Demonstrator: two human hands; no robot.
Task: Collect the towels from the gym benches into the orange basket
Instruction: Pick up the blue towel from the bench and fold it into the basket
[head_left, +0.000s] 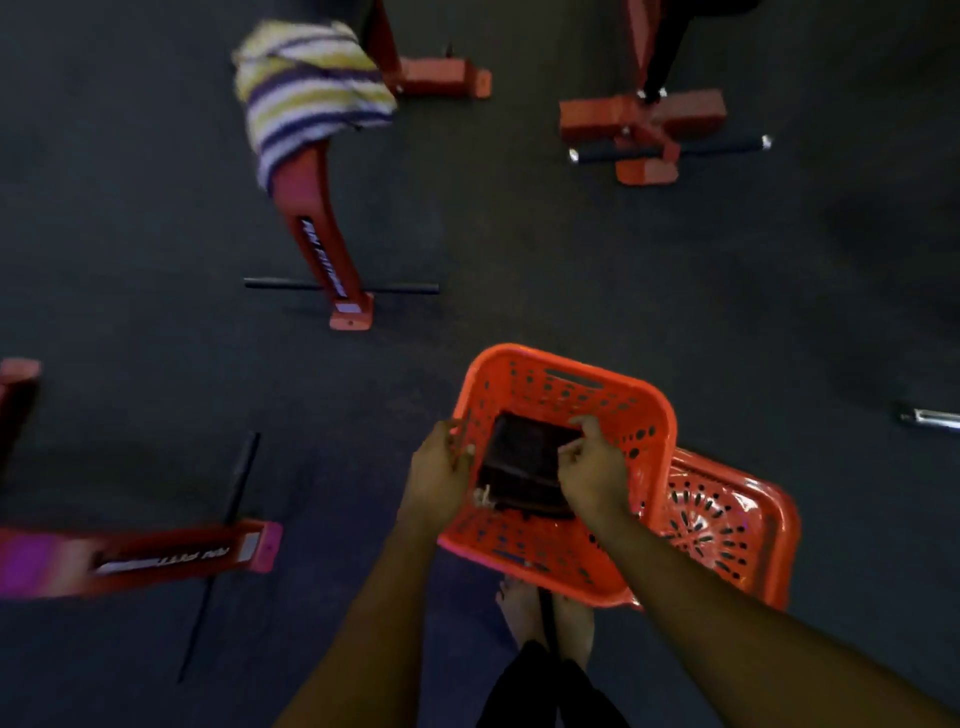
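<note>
Gripping the left rim of the orange basket (571, 374) with curled fingers, the left hand (441, 467) faces the right hand (592, 467), which pinches the edge of a dark towel (524, 467) lying inside the basket. A second orange basket (727, 519) sits just beside it on the right. Well beyond them, a striped towel (306, 98) drapes over a red bench (311, 228).

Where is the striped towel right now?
Head view, upper left: the striped towel is draped over the top of a red bench, beyond and left of the basket.

Dark floor (519, 260) bears red benches (317, 244); striped towel (306, 98) draped over one.
</note>
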